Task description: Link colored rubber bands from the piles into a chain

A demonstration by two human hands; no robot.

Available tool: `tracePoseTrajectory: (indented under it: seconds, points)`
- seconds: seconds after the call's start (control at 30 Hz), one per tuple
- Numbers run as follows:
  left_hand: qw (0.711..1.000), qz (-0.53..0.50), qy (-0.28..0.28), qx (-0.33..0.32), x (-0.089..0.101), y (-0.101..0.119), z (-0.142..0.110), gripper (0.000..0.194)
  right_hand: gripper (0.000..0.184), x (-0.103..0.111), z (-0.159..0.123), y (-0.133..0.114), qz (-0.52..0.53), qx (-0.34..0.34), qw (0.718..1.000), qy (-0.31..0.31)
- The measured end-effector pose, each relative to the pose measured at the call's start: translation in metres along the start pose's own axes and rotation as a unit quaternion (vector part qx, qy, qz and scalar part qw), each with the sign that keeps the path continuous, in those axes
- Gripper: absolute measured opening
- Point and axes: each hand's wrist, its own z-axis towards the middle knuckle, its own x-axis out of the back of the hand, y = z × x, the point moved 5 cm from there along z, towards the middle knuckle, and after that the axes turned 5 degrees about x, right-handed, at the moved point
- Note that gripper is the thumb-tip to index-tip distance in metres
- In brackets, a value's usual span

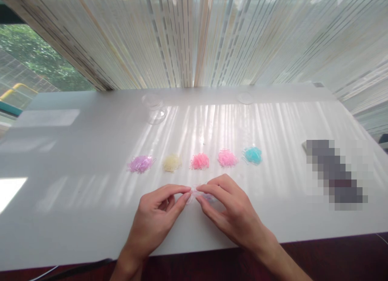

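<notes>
My left hand has thumb and index finger pinched together near the table's front edge, on what looks like a small see-through pinkish elastic band. Just right of it, my right hand curves over the table with thumb and index tips slightly apart, beside the same band. Partly covered by the right fingers lies a small purplish clump. Beyond the hands, small elastic bands form a row of piles: purple, pale yellow, coral pink, light pink and turquoise.
Everything rests on a white table striped with sunlight. Toward the back left stands a clear round container, and a clear disc lies at the back right. A blurred-out dark object is at the right. Striped curtains hang behind.
</notes>
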Motion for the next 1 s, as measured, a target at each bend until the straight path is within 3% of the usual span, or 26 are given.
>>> tracePoseTrajectory:
  seconds: [0.33,0.77,0.9,1.0]
  points:
    - [0.999,-0.013,0.014,0.026,0.003,-0.005,0.000,0.005,0.010,0.002,0.007,-0.007,0.026,0.014,0.999,0.024]
    - [0.999,0.017,-0.014,-0.026,-0.007,0.000,0.001,0.007,0.010,0.001,0.004,0.005,0.025,-0.037,0.998,0.037]
    - [0.999,0.026,-0.011,-0.038,-0.006,0.003,0.001,0.007,0.010,0.016,0.003,0.014,-0.001,-0.068,0.996,0.060]
    - [0.998,0.030,-0.003,-0.048,-0.005,0.005,0.001,0.008,0.007,0.042,0.003,0.032,-0.062,-0.146,0.981,0.108]
